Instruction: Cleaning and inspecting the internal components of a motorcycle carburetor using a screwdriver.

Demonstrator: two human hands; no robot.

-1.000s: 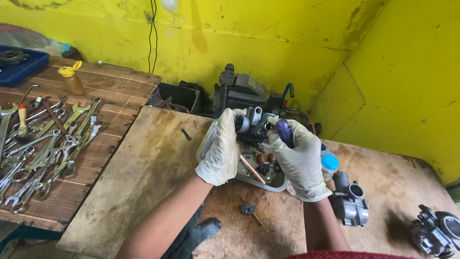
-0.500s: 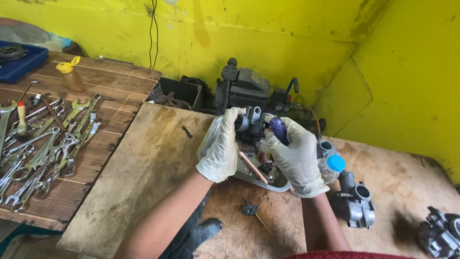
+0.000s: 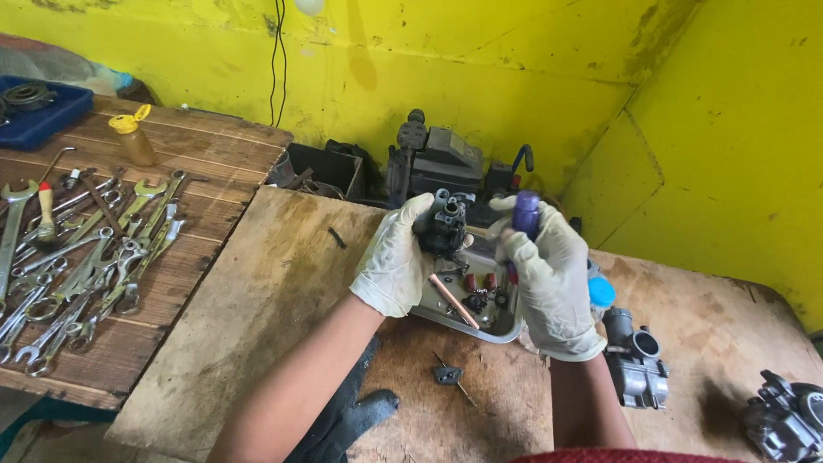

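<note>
While the left hand [image 3: 396,257], in a pale glove, grips a dark carburetor body [image 3: 442,225] up in the air over the metal tray [image 3: 506,326], the right hand [image 3: 549,274] works a purple-handled screwdriver [image 3: 525,216] at it. Left fingers are clamped around the carb's near side; right fingers are wrapped shut on the driver handle, thumb on top. Driver tip is hidden behind the carb, so can't tell which screw it sits in.

Progress, judged from the layout: the carb looks part-stripped. Small bits already lie in the tray, incl. a copper-coloured rod [image 3: 453,301], a couple of reddish caps [image 3: 480,281] and some dark small parts, so several pieces seem to be off. Main body is in one lump w/ at least one fastener being worked, so stripping appears midway, not finished. Whether it's going apart or back together can't be told for sure.

Carb's look: dark grey to black cast metal, grimy, w/ a round bore or tower at the top, held roughly upright, tilted a little toward the right hand.

Around: a second, lighter-grey carburetor [image 3: 634,364] sits on the plywood tabletop [image 3: 257,291] just right of the tray, a blue cap [image 3: 601,291] near it, a third engine part [image 3: 784,420] at far right. Small key-like piece [image 3: 449,375] lies in front of the tray; a row of spanners [image 3: 77,274] covers the plank bench at left, well apart.
</note>
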